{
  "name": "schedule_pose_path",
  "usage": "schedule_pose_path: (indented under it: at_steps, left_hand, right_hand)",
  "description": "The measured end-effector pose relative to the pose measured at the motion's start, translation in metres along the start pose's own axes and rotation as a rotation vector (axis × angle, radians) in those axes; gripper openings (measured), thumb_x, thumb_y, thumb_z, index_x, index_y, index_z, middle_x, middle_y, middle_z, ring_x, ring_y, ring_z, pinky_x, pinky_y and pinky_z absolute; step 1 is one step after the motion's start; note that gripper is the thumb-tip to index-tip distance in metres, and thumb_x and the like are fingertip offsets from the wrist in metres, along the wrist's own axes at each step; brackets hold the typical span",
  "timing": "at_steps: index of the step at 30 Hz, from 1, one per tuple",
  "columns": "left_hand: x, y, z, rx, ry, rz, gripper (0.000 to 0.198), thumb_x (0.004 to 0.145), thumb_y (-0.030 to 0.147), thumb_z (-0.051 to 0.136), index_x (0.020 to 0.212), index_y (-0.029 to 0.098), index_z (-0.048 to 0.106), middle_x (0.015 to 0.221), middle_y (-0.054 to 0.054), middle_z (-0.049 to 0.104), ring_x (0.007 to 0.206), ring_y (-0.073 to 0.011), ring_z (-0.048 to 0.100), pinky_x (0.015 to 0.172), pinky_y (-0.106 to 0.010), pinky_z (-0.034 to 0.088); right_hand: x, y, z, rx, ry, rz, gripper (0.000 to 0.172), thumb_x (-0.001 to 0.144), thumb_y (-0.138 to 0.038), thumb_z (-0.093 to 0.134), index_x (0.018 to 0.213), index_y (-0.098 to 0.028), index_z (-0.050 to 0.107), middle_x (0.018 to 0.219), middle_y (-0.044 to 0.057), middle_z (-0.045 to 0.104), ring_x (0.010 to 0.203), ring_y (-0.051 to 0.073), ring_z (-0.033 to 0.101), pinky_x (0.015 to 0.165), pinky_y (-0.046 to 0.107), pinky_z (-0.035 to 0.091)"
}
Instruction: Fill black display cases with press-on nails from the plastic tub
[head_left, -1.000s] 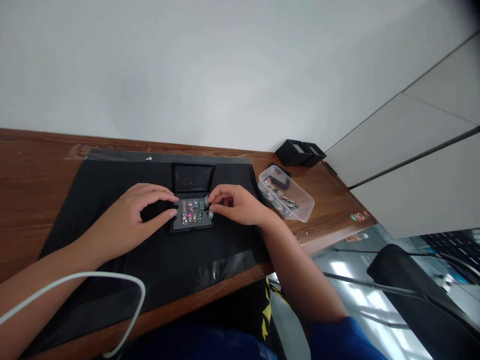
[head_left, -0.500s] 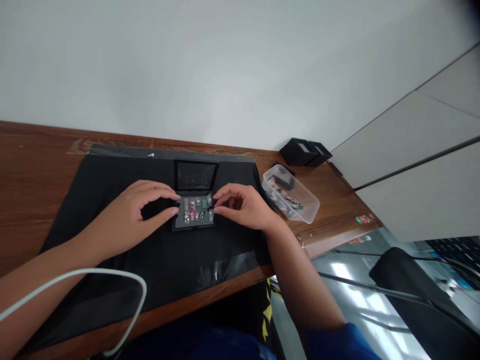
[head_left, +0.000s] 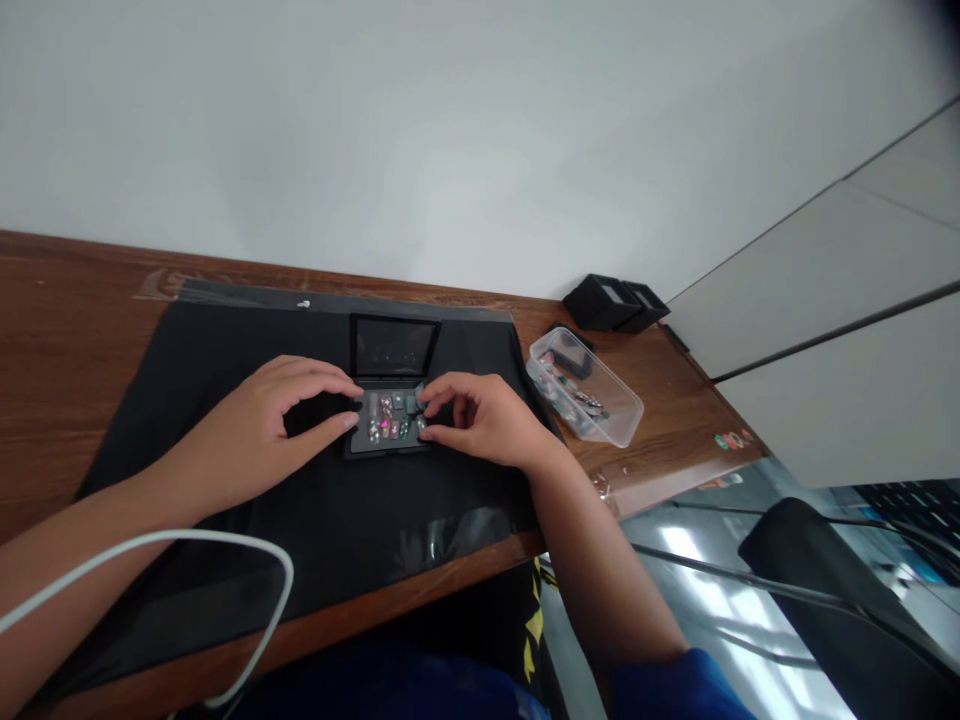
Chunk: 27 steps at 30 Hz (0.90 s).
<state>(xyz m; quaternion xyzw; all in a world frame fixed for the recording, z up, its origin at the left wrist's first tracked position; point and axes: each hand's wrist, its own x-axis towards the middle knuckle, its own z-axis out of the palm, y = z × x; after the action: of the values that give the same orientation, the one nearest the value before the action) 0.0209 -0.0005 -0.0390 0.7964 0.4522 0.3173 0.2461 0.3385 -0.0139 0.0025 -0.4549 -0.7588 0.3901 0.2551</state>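
Left of frame ctr, open blk case (head_left: 386, 453) sits on blk mat (head_left: 352, 520), lid (head_left: 395, 346) up, w/ 2 rows of glittery nail-shaped pcs (head_left: 385, 425). L hand (head_left: 266, 425) at left edge, R hand (head_left: 491, 420) at right end; both hands' fingers apart, R contact unclear. Clear plastic box (head_left: 616, 395) right of ctr, on wood table (head_left: 667, 395).

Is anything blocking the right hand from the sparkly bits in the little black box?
Nothing visible is: the right hand is at the right end of the open black rectangular box, by the shiny multicoloured pieces. The raised black lid stands behind them.
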Motion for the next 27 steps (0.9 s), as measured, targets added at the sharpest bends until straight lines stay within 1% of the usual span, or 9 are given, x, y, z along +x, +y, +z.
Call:
schedule_pose_path:
  at_steps: [8,9,11,14,17,19,21,24,27]
  left_hand:
    - [0.002,0.001,-0.003,0.023,0.027,-0.024,0.05,0.096,0.079,0.069,0.113,0.036,0.088,0.127,-0.008,0.083,0.129,-0.0379,0.073,0.12,-0.059,0.058]
    - [0.002,0.001,-0.004,0.036,0.021,-0.035,0.05,0.097,0.078,0.068,0.113,0.035,0.088,0.126,-0.008,0.083,0.127,-0.0374,0.073,0.117,-0.058,0.06]
    - [0.002,0.002,-0.008,0.068,0.009,-0.078,0.051,0.099,0.076,0.066,0.114,0.032,0.088,0.119,-0.005,0.083,0.116,-0.034,0.074,0.103,-0.052,0.063]
    - [0.002,0.003,-0.011,0.074,0.004,-0.162,0.051,0.102,0.072,0.063,0.116,0.029,0.085,0.108,0.0,0.079,0.1,-0.0258,0.071,0.078,-0.039,0.059]
    - [0.004,0.003,-0.011,0.048,0.016,-0.186,0.051,0.1,0.072,0.065,0.117,0.028,0.083,0.107,-0.001,0.076,0.099,-0.025,0.069,0.072,-0.035,0.055]
    - [0.005,0.004,-0.009,0.042,0.013,-0.187,0.052,0.096,0.074,0.067,0.112,0.027,0.081,0.105,-0.005,0.075,0.1,-0.0277,0.069,0.074,-0.038,0.056]
    - [0.005,0.003,-0.006,0.042,0.031,-0.19,0.056,0.094,0.077,0.069,0.115,0.026,0.077,0.11,-0.008,0.073,0.104,-0.0305,0.069,0.084,-0.044,0.06]
    - [0.002,0.0,-0.002,0.061,0.049,-0.182,0.082,0.088,0.083,0.073,0.143,0.023,0.065,0.142,-0.015,0.069,0.121,-0.036,0.067,0.105,-0.055,0.06]
    - [-0.002,-0.005,0.004,0.125,-0.034,-0.129,0.109,0.088,0.085,0.075,0.169,0.02,0.041,0.169,-0.023,0.053,0.138,-0.0428,0.064,0.118,-0.063,0.054]
  right_hand:
    - [-0.002,-0.002,0.002,-0.031,0.035,-0.022,0.024,0.091,-0.033,0.092,0.11,-0.023,0.079,0.097,0.0,0.085,0.062,0.009,0.059,0.066,0.026,0.048]
    - [-0.002,-0.002,0.002,-0.04,0.055,-0.025,0.022,0.093,-0.035,0.09,0.109,-0.023,0.079,0.095,0.0,0.083,0.061,0.01,0.057,0.065,0.026,0.046]
    - [-0.001,-0.003,0.001,-0.068,0.117,-0.023,0.02,0.097,-0.039,0.086,0.107,-0.023,0.079,0.091,-0.001,0.081,0.062,0.01,0.055,0.064,0.027,0.044]
    - [0.001,-0.001,-0.001,-0.127,0.266,-0.009,0.019,0.101,-0.041,0.08,0.109,-0.023,0.079,0.091,0.0,0.077,0.066,0.012,0.054,0.066,0.029,0.044]
    - [0.006,0.006,-0.001,-0.148,0.44,-0.05,0.015,0.107,-0.035,0.068,0.113,-0.023,0.076,0.095,0.002,0.075,0.07,0.015,0.057,0.072,0.031,0.049]
    - [0.01,0.012,0.002,-0.158,0.535,-0.107,0.018,0.11,-0.031,0.058,0.114,-0.024,0.074,0.099,0.003,0.076,0.076,0.017,0.062,0.076,0.033,0.053]
    - [0.015,0.018,0.005,-0.196,0.597,-0.145,0.021,0.111,-0.03,0.055,0.12,-0.024,0.073,0.107,0.006,0.077,0.083,0.02,0.066,0.083,0.036,0.057]
    - [0.024,0.022,0.01,-0.276,0.636,-0.148,0.036,0.112,-0.035,0.055,0.144,-0.021,0.066,0.131,0.014,0.078,0.104,0.026,0.073,0.102,0.045,0.062]
    - [0.036,0.023,0.016,-0.312,0.636,-0.181,0.054,0.117,-0.046,0.049,0.164,-0.02,0.052,0.161,0.022,0.069,0.14,0.034,0.069,0.125,0.057,0.055]
